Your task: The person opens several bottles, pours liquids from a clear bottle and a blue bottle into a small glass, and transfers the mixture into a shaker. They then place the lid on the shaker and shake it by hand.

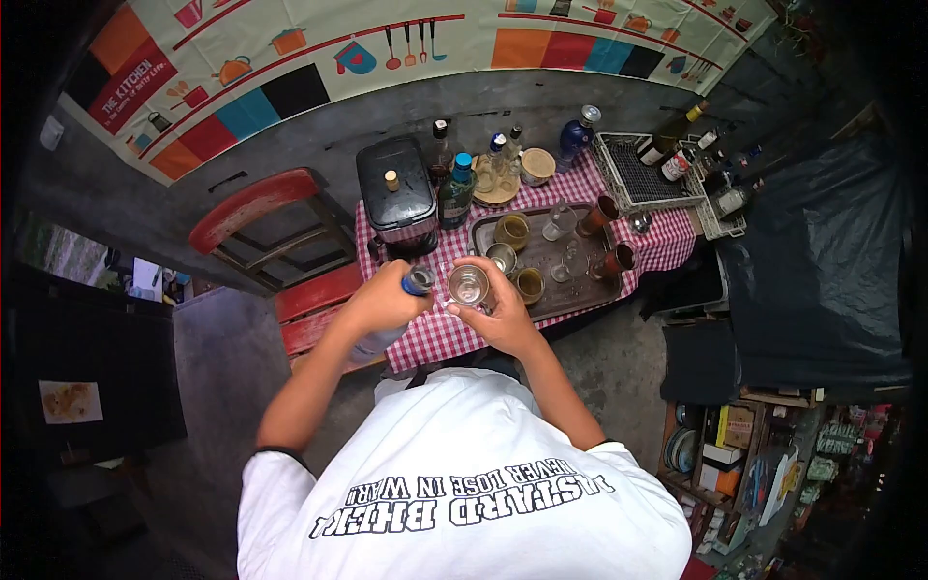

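Note:
My left hand is wrapped round the neck of a clear bottle with a blue top, its body slanting down below the hand. In my right hand is a small clear glass, its mouth facing up, close to the bottle's top but apart from it. Just right of the glass lies a brown tray bearing several amber and clear glasses and a metal cup. Whether liquid is in the held glass I cannot tell.
Behind my hands, on the checkered tablecloth, stand a black-lidded container, a teal-capped bottle and a blue bottle. A wire rack with bottles is at the right. A red chair stands left.

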A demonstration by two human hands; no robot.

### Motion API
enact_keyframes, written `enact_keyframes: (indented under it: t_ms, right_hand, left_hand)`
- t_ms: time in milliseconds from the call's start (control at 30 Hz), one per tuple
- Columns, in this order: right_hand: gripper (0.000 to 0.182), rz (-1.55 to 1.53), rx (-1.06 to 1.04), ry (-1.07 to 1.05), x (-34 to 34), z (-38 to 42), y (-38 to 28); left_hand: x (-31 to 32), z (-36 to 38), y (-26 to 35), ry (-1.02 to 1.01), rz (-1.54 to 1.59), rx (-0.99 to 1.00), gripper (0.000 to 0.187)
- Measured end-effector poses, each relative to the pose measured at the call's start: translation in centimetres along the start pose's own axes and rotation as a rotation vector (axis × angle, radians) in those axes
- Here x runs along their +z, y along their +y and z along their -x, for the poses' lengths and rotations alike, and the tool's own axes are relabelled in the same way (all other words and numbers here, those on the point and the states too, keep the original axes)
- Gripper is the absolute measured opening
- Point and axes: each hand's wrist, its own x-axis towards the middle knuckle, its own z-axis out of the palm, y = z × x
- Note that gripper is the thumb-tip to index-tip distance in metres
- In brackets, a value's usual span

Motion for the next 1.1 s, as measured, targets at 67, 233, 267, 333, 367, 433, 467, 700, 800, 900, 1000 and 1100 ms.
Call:
enact_keyframes:
  t_ms: [67, 233, 267, 333, 367, 433, 467, 700, 800, 900, 1000, 1100]
  right_hand:
    - [0.055, 0.044, -0.013, 0.005, -0.3, 0.1, 0.6]
    - [0.056, 0.034, 0.077, 0.047, -1.1, 1.9, 3.7]
    - [0.056, 0.034, 0.087, 0.049, -1.2, 2.5, 4.3]
    - [0.055, 0.08, 0.125, 0.116, -1.6, 3.3, 5.5]
    - [0.055, 0.08, 0.133, 0.117, -1.8, 3.6, 6.1]
    - [0.055, -0.048, 0.172, 0.192, -2.3, 4.2, 7.1]
    - [0.055, -0.042, 0.2, 0.224, -2.5, 4.3, 7.1]
    - [0.051, 0.195, 0.124, 0.314, -6.3, 3.0, 8.5]
    - [0.051, 0.329, 0.151, 0.298, -7.8, 1.6, 8.1]
    - [0.052, 0.44, 0.185, 0.283, -8.9, 0.1, 8.5]
    - [0.053, 0.646, 0.21, 0.181, -10.0, -1.2, 8.9]
    - [0.054, 0.7, 0.243, 0.114, -10.9, -2.2, 10.0]
  left_hand:
    - [1.6, 0.5, -2.0, 0.065, 0.137, 0.016, 0.014]
    - [5.4, 1.7, -7.1, 0.314, 0.538, -0.015, 0.012]
    - [5.9, 1.9, -7.4, 0.352, 0.575, -0.02, 0.014]
    - [6.5, 2.1, -7.9, 0.399, 0.594, -0.002, 0.014]
    - [6.7, 2.2, -7.8, 0.448, 0.609, 0.022, 0.015]
    - [6.8, 1.8, -7.8, 0.471, 0.63, 0.031, 0.017]
    - [6.7, 1.5, -7.9, 0.51, 0.632, 0.052, 0.017]
    - [5.6, -1.3, -8.4, 0.638, 0.618, 0.11, 0.021]
    - [5.8, -2.5, -9.3, 0.688, 0.578, 0.141, 0.022]
    - [6.4, -3.5, -10.5, 0.72, 0.545, 0.168, 0.022]
    - [6.4, -4.2, -11.2, 0.719, 0.466, 0.205, 0.019]
    - [6.4, -4.6, -11.4, 0.683, 0.469, 0.181, 0.017]
